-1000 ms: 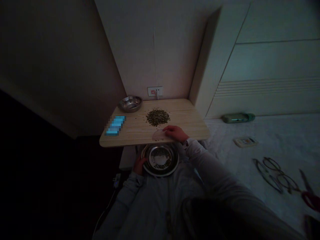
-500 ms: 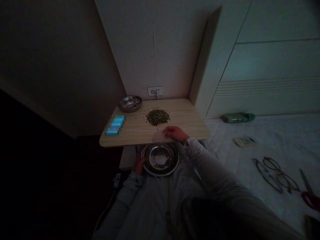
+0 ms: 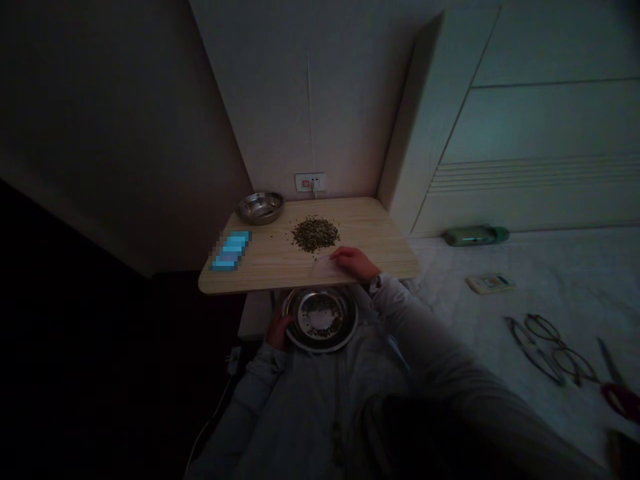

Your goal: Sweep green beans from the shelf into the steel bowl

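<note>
My left hand [image 3: 279,329] grips the left rim of a round metal bowl [image 3: 346,337] held below the table's front edge. Small dark greenish seeds or grains [image 3: 327,329] lie in its bottom. Over the front of the wooden table [image 3: 265,270], my right hand [image 3: 354,263] pinches a thin, translucent plastic piece [image 3: 324,267], tilted against or just above the tabletop; its exact kind is unclear. Just beyond it is a heaped pile of the same small seeds [image 3: 315,235], with a few strays around its edge.
An empty-looking metal bowl [image 3: 261,208] stands at the table's back left, with a blurred-out lit phone [image 3: 231,251] in front. A socket [image 3: 310,182] is on the wall. On the bed lie a green bottle [image 3: 475,235], a pale device [image 3: 490,283], glasses [image 3: 557,350] and scissors [image 3: 620,393].
My right hand has shifted slightly right and away from me, and the translucent piece has moved with it, now tilted. My left hand and the bowl stay put.
</note>
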The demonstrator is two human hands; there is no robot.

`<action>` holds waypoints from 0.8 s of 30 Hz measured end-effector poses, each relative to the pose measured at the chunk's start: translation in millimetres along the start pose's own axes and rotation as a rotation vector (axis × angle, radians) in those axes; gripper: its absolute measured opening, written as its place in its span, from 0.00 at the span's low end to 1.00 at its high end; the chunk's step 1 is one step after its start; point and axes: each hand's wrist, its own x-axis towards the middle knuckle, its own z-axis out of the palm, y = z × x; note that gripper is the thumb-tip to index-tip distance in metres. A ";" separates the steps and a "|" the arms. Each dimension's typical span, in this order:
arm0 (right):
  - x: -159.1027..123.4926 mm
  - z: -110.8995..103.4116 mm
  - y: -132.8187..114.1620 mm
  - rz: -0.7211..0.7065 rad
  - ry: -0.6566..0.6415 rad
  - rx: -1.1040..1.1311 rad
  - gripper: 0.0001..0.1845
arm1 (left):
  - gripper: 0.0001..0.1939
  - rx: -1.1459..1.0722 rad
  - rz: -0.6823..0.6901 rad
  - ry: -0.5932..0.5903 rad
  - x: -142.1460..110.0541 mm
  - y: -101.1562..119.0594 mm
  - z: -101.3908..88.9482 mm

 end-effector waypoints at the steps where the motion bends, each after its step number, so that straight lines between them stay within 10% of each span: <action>1: 1.4 -0.9 0.6 0.004 0.075 0.020 0.12 | 0.20 -0.006 -0.025 0.009 -0.5 1.1 0.8; 6: 10.0 -1.0 8.2 -0.001 0.391 0.014 0.18 | 0.21 -0.022 -0.059 0.007 -5.9 7.2 4.8; 24: 16.2 3.2 7.7 0.015 0.415 -0.230 0.15 | 0.24 0.034 -0.008 0.000 -6.8 8.0 2.5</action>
